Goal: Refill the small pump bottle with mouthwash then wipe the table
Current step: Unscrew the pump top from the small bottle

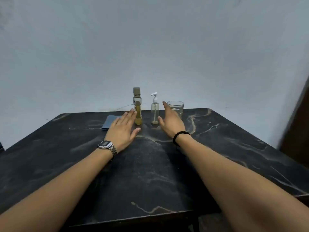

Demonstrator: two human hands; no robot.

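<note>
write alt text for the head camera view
Two open hands, left hand and right hand, reach toward a mouthwash bottle and a small pump bottle on a dark marbled table, with a glass and blue cloth alongside.

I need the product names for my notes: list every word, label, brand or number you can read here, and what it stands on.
No text can be read.
Mouthwash bottle: a small label patch, too blurred to read.
Wristwatch by the left hand: display too small to read.
Pump bottle and glass: no label shows.
</note>
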